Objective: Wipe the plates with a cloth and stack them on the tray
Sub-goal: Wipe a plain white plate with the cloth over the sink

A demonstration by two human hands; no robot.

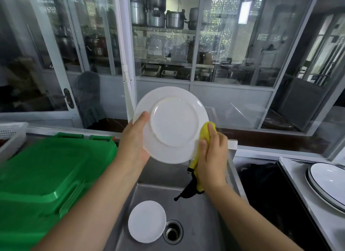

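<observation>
From where I watched, the green tray [50,174] filled the whole left side of the worktop, lying flat and well to the left of both hands, with its long side running away from me toward the glass partition [231,45]. Nothing showed stacked on the part of it I could see. To its right sat the steel sink [205,222], directly under the hands, with a smaller white plate [147,221] lying flat on its floor just beside the drain [172,231].

Above the sink the large white plate [170,124] was held up on edge, its underside and foot ring turned toward me. The left hand [135,140] gripped its left rim, thumb over the back. The right hand [211,155] was closed round the yellow cloth [205,136], pressing it against the plate's lower right rim, with the cloth's dark end hanging down toward the sink.

I judged the wiping of this plate to be in hand, not finished. For stacking, the plate would have to travel left and down and be tipped flat, and the left hand was the nearer one to the tray, already holding the rim on that side. Far right, a dark-rimmed dish [328,185] rested on another surface, well apart from all this.
</observation>
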